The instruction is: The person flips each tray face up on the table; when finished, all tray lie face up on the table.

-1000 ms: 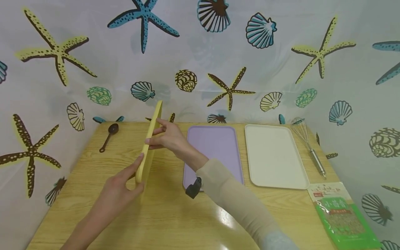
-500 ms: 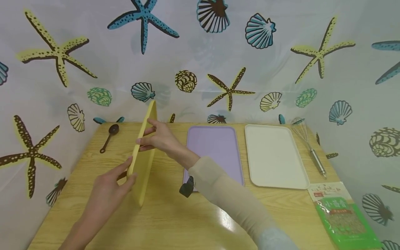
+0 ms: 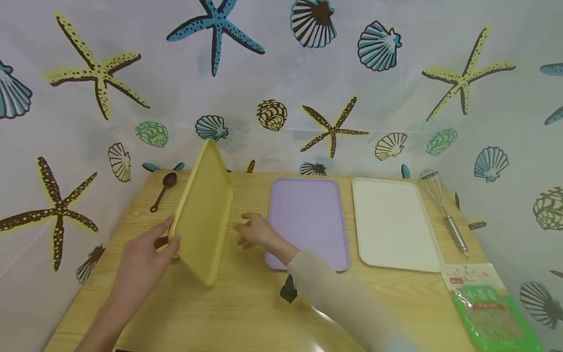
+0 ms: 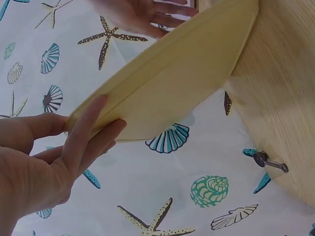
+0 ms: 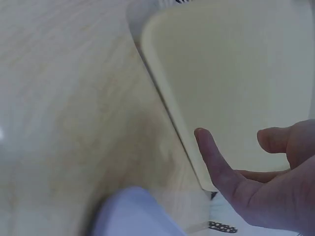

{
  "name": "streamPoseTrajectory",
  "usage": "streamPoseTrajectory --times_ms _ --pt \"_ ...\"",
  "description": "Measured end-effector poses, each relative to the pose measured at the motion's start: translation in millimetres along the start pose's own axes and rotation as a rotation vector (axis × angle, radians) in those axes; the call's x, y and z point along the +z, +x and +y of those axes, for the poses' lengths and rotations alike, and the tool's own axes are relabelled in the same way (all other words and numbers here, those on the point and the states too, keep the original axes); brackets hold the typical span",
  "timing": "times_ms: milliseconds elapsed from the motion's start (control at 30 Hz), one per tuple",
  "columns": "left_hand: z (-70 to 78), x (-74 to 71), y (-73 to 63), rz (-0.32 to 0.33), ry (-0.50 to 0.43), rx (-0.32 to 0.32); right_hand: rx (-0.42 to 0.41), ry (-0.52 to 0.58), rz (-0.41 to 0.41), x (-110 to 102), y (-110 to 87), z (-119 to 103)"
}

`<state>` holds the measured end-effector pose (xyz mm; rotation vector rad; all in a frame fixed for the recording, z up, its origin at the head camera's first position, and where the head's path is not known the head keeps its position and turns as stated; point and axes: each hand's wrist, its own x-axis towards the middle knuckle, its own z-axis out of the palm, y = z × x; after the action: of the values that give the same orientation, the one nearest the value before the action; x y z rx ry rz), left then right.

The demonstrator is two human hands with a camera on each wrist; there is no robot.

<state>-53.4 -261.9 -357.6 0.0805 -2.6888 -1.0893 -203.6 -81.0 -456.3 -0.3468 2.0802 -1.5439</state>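
Note:
A yellow rectangular tray (image 3: 203, 215) stands tilted on its long side at the left of the table, its inner face turned right. My left hand (image 3: 147, 254) grips its near left edge, thumb on the front side and fingers behind. In the left wrist view those fingers lie along the underside of the tray (image 4: 162, 83). My right hand (image 3: 259, 231) is off the tray, holding nothing, its fingers loosely bent between the yellow tray and a purple tray (image 3: 308, 222). The right wrist view has this right hand (image 5: 266, 182) in front of the yellow tray's face.
The purple tray lies flat mid-table, with a white tray (image 3: 396, 222) to its right. A whisk (image 3: 448, 215) and a green seed packet (image 3: 492, 308) lie at the right edge. A dark brown spoon (image 3: 164, 188) lies at the back left. A patterned curtain (image 3: 281, 73) hangs behind.
My right hand has let go of the yellow tray and moved right and down. The tray has swung so its inner face shows more, still in my left hand. The head view has shifted slightly.

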Motion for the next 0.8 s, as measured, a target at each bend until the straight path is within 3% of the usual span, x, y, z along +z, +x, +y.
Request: streamPoseTrajectory --times_ms 267,500,633,800 --pt "-19.2 -19.0 5.8 -0.050 -0.133 -0.131 0.051 -0.062 0.030 23 -2.6 26" --pt "-37.9 -28.0 10.4 -0.069 -0.262 -0.197 0.003 -0.161 0.053 30 -2.9 31" --pt "-48.9 -30.9 12.9 -0.096 -0.388 -0.265 -0.014 -0.151 0.065 30 0.8 35" --pt "-63.1 -35.6 11.9 -0.125 -0.466 -0.286 -0.007 0.000 0.064 23 5.9 39"
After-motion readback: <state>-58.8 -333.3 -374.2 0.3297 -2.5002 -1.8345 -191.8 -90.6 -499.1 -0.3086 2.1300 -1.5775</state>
